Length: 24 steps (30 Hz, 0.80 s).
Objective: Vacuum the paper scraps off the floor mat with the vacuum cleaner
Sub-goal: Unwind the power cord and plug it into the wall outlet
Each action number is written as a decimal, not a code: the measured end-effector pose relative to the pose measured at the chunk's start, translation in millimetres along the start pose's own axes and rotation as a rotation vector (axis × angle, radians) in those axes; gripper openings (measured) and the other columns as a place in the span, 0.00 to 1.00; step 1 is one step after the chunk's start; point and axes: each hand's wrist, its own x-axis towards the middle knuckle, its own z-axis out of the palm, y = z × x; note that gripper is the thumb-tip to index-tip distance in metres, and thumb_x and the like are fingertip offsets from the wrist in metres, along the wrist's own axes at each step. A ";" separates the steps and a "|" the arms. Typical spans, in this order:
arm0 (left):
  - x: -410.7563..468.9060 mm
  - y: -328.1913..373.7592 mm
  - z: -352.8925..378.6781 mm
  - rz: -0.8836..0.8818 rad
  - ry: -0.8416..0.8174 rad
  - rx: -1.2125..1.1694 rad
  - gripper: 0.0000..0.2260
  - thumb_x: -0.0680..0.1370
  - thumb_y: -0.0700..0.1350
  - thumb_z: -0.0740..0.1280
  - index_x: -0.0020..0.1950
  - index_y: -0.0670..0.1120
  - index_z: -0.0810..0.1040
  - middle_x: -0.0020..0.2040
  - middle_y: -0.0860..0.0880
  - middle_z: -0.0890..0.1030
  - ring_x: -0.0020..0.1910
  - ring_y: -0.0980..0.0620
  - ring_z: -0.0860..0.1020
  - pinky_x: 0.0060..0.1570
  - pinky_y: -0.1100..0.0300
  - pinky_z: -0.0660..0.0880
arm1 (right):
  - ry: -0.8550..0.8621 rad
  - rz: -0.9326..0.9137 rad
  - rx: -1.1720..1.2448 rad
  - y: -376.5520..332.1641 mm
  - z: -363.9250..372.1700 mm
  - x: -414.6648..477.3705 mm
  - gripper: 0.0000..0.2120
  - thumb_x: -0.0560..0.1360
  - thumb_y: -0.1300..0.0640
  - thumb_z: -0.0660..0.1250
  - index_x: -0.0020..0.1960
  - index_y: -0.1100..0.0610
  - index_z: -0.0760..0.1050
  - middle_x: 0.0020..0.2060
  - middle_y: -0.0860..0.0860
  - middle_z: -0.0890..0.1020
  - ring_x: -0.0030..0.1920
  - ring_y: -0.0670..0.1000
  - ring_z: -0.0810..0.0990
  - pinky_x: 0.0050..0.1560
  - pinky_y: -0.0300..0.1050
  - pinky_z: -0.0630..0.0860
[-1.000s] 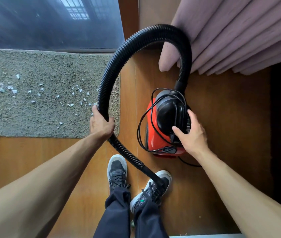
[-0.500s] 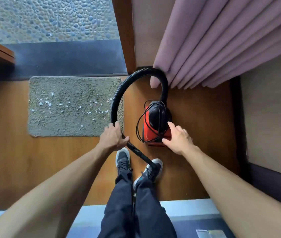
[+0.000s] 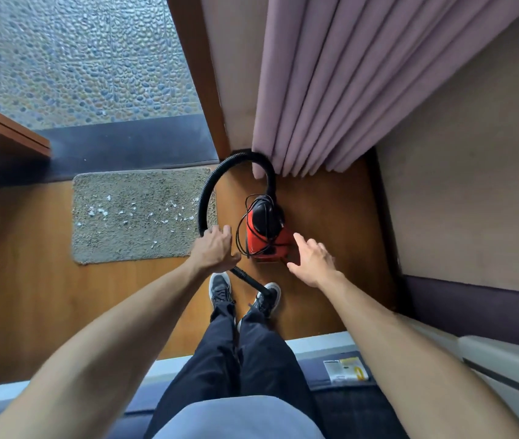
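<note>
A small red and black vacuum cleaner [image 3: 267, 239] stands on the wooden floor, its black cord looped over it. Its black ribbed hose [image 3: 217, 182] arcs up and left, then runs down to a nozzle end by my right shoe. My left hand [image 3: 215, 250] is shut on the hose low on the arc. My right hand [image 3: 313, 259] hovers open just right of the vacuum, fingers spread, touching nothing. A grey floor mat [image 3: 118, 236] lies left of the vacuum, with several white paper scraps [image 3: 131, 213] scattered across its middle.
Pink curtains [image 3: 331, 90] hang down behind the vacuum. A glass door with a pebbled surface beyond [image 3: 77, 58] and a dark sill border the mat's far side. A wooden ledge [image 3: 4, 134] juts in at left. My shoes [image 3: 220, 288] stand just below the hose.
The view has pulled back and up, so everything looks smaller. My right hand has come off the vacuum body and opened. My left hand still holds the hose.
</note>
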 end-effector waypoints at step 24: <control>-38.2 78.8 -30.3 0.170 0.039 0.199 0.23 0.79 0.58 0.64 0.63 0.42 0.67 0.53 0.42 0.74 0.47 0.46 0.74 0.39 0.55 0.70 | 0.079 0.130 0.306 68.8 13.9 -88.4 0.36 0.79 0.48 0.65 0.80 0.52 0.51 0.73 0.59 0.67 0.73 0.62 0.64 0.71 0.55 0.65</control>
